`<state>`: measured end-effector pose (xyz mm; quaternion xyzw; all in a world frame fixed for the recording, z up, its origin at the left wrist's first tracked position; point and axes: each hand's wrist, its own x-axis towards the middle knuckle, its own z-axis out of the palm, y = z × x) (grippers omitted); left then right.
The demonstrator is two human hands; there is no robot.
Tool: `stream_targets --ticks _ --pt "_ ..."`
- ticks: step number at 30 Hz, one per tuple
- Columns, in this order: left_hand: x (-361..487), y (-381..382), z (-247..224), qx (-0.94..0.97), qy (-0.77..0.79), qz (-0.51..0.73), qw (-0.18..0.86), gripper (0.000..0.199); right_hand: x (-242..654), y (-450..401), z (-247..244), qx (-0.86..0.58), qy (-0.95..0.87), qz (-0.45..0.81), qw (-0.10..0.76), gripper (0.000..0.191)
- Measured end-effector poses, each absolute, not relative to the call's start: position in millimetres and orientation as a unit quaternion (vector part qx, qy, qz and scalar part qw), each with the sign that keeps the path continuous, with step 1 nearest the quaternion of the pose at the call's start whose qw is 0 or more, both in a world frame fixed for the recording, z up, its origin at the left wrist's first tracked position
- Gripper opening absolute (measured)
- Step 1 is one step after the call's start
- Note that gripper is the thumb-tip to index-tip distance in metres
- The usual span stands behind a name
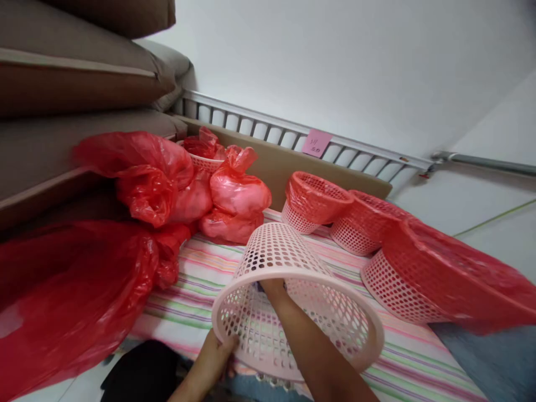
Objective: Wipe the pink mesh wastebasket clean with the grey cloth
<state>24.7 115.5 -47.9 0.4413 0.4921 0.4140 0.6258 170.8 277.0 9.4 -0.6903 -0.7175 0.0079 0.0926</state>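
Note:
A pale pink plastic basket (pixel 288 248) with round holes lies tipped on the striped cloth, its wide mouth facing me. My left hand (pixel 218 354) is closed on the lower left of its rim, thumb on the inside. Deep inside the basket, my right hand (pixel 273 286) is at the upper wall. Most of its fingers are hidden. A small dark purplish thing (pixel 258 286) shows at those fingers, and dark patches show through the holes there; its kind is unclear.
Right of the basket stand several pink baskets (pixel 299 218) lined with red plastic bags (pixel 452 262). Filled, knotted red bags (pixel 238 195) sit at the back left, with a large loose red bag (pixel 75 296) nearer. Stacked brown cushions (pixel 84 84) and a radiator (pixel 259 131) lie behind.

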Motion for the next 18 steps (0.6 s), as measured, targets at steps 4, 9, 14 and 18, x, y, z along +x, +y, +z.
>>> stream_targets --ticks 4,9,14,18 --pt "26 117 -44 0.429 0.497 0.416 0.629 0.051 175 281 10 -0.695 -0.713 0.015 0.092 0.038" --pt "30 117 -47 0.446 0.496 0.459 0.587 0.043 175 230 6 -0.71 -0.7 0.036 0.068 0.037" --pt "30 120 -38 0.509 0.474 0.482 0.533 0.029 170 143 -2 -0.704 -0.703 0.07 0.076 0.046" --pt "25 143 0 0.605 0.463 0.454 0.462 0.024 191 109 10 -0.668 -0.727 0.122 0.099 0.053"
